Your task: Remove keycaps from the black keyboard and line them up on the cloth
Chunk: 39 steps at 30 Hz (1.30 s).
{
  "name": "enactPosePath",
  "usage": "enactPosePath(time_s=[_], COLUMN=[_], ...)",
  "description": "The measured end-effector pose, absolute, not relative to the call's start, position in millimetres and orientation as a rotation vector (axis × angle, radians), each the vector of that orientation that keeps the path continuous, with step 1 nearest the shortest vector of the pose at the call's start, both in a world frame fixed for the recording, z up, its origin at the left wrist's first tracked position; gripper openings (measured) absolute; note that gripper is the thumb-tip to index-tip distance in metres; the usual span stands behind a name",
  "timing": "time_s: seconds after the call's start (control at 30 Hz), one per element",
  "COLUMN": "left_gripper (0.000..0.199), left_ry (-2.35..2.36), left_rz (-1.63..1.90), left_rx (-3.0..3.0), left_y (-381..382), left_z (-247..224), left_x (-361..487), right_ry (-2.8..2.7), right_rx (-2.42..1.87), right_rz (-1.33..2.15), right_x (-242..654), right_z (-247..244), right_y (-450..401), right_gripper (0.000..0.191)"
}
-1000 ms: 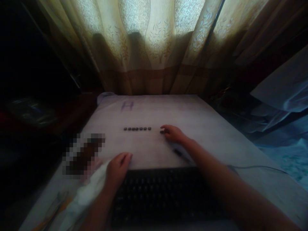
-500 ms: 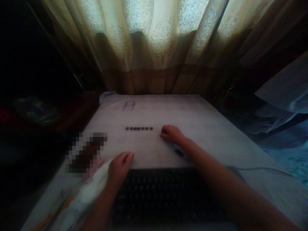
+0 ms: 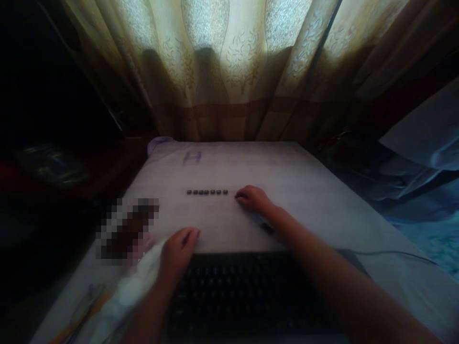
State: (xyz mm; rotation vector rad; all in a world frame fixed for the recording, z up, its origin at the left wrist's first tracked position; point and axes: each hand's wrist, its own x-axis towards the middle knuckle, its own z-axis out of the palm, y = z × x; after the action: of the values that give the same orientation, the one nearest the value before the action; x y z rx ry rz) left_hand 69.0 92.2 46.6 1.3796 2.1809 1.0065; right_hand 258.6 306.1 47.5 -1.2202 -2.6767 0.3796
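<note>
- Row of small dark round pieces [image 3: 207, 192] lies on the counter [image 3: 304, 191], its long axis running left to right, ahead of both hands.
- Right hand [image 3: 253, 199] rests just beside the row's right end, fingers curled; whether they pinch a piece is too dim to tell.
- Left hand [image 3: 178, 249] is farther back, loosely curled and holding nothing, at the dark keyboard's [image 3: 247, 296] corner.

My right hand [image 3: 253, 199] is stretched forward, palm down, fingers curled with the tips pinched together. My left hand [image 3: 178, 253] rests nearer me, fingers loosely bent, forearm angled inward.
</note>
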Motion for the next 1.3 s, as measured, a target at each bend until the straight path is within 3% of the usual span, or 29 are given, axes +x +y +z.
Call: enactPosePath(time_s=[0.53, 0.7, 0.83, 1.3], left_gripper=[0.035, 0.035, 0.035, 0.035], left_ry=[2.164, 2.182, 2.178, 2.181], left_rz=[1.023, 1.016, 1.019, 1.009], left_rx=[1.388, 1.387, 1.38, 1.373], left_y=[92, 92, 91, 92], left_z=[46, 46, 45, 47], left_x=[69, 69, 69, 69], right_ry=[-2.671, -2.689, -2.663, -2.562], right_rx=[-1.221, -1.234, -1.309, -1.342], right_rz=[0.49, 0.433, 0.393, 0.383], right_x=[254, 252, 252, 265], right_z=[52, 50, 46, 38], right_y=[292, 293, 300, 306], right_gripper=[0.032, 0.018, 0.025, 0.019])
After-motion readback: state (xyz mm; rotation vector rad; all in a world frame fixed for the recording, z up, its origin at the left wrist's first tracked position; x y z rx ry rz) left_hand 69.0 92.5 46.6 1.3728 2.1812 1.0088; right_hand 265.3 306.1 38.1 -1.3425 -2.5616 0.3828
